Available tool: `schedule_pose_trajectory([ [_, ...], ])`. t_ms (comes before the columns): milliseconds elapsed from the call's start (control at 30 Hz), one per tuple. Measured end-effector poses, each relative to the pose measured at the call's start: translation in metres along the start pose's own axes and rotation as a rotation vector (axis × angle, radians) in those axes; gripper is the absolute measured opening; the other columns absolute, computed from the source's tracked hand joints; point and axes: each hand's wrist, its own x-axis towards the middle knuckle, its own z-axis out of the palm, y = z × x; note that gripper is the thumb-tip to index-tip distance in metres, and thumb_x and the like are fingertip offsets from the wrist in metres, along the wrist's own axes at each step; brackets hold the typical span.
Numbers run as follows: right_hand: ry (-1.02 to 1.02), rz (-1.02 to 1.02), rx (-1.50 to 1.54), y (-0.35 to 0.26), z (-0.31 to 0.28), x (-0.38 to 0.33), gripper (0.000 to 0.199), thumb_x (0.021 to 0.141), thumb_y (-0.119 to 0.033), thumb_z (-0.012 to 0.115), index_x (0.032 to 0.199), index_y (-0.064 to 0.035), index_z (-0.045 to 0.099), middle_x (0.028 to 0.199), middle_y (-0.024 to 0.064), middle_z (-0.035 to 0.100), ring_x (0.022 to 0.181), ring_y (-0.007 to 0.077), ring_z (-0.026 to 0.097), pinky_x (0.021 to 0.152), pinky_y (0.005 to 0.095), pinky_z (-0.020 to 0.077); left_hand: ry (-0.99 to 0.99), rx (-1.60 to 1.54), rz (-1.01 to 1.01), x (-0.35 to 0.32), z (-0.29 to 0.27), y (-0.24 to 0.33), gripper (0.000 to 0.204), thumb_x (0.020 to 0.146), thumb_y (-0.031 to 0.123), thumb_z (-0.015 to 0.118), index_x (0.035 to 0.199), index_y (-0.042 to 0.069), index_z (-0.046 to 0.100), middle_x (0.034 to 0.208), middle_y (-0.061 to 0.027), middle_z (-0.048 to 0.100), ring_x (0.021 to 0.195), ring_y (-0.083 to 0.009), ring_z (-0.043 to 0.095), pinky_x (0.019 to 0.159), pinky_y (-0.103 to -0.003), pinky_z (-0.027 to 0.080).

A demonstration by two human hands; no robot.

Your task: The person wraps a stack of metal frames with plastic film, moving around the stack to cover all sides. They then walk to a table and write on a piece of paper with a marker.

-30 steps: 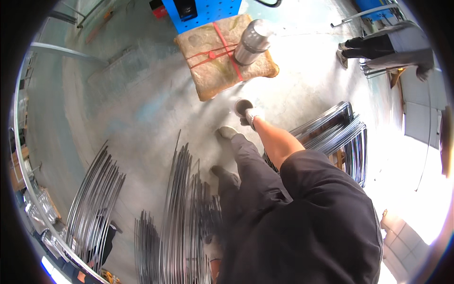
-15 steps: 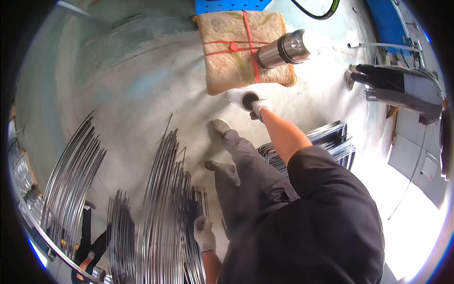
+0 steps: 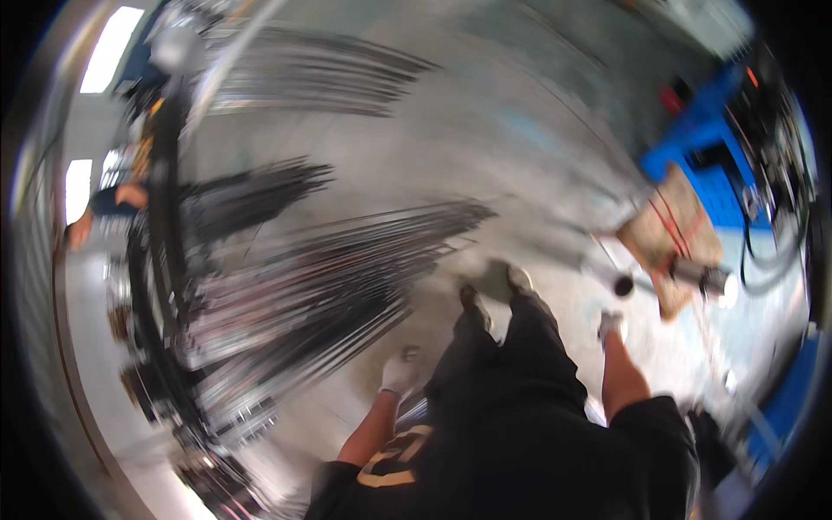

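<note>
Standing on a grey concrete floor [image 3: 364,165], the person looks down past dark trousers at two gloved hands. The left hand [image 3: 400,374], in a white glove, hangs beside the left thigh just above the nearest ends of a bundle of long thin metal rods [image 3: 321,286] lying on the floor; its fingers seem loosely curled and holding nothing, though motion blur makes this hard to judge. The right hand [image 3: 610,323], also in a pale glove, reaches out toward a short dark tube end [image 3: 622,285] close in front of it; whether it touches or grips the tube I cannot tell from this smeared view. Beyond that lies a tan sack-like pad tied with red cord [image 3: 672,230], with a shiny metal cylinder [image 3: 704,279] resting on its near edge, and a blue machine frame [image 3: 706,139] behind. More rod bundles [image 3: 312,82] fan out across the floor to the left and ahead.

The rods look like steel: stiff along short spans, but long enough to sag and whip when lifted from one end, heavy as a bundle, smooth and likely slippery. Taking hold near the middle of a bundle, or with the two hands spread well apart, would keep it balanced; the cut ends may be sharp, which suits gloves.
</note>
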Motion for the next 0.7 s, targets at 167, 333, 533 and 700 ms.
schedule_pose_trajectory([
  [167,-0.208,-0.448,-0.555,-0.018,0.042,-0.012,0.027,0.093,-0.026,0.072,0.101,-0.0013,0.078,0.077,0.0196,0.074,0.061,0.0313,0.073,0.053,0.0467,0.0562,0.221,-0.314,-0.200,-0.042,0.009,-0.017,0.042,0.096,0.035,0.068,0.126,0.006,0.075,0.115,-0.0202,0.079,0.112,-0.0356,0.076,0.098,-0.043,0.058],
  [333,-0.291,-0.532,-0.310,-0.170,0.057,-0.128,0.041,0.093,-0.021,0.072,0.125,0.0053,0.071,0.080,0.0153,0.075,0.061,0.0228,0.071,0.058,0.0387,0.0588,0.342,-0.525,-0.476,-0.117,0.087,-0.090,0.045,0.094,0.037,0.069,0.126,0.007,0.076,0.122,-0.0191,0.079,0.117,-0.0386,0.075,0.102,-0.046,0.057],
  [533,-0.344,-1.188,-0.431,-0.318,0.118,-0.257,0.045,0.096,-0.022,0.071,0.133,0.0025,0.069,0.085,0.0122,0.076,0.066,0.0175,0.071,0.059,0.0349,0.0580,0.322,-0.844,-0.785,-0.189,0.119,-0.125,0.049,0.093,0.038,0.071,0.127,0.004,0.074,0.109,-0.0218,0.080,0.104,-0.0321,0.078,0.089,-0.043,0.060],
  [700,-0.624,-1.405,-0.409,-0.337,0.216,-0.361,0.037,0.098,-0.018,0.071,0.130,0.0003,0.068,0.090,0.0069,0.073,0.073,0.0141,0.069,0.062,0.0320,0.0555,0.449,-1.007,-0.791,-0.179,0.180,-0.220,0.045,0.096,0.036,0.070,0.126,0.003,0.073,0.107,-0.0220,0.080,0.100,-0.0304,0.078,0.085,-0.042,0.059],
])
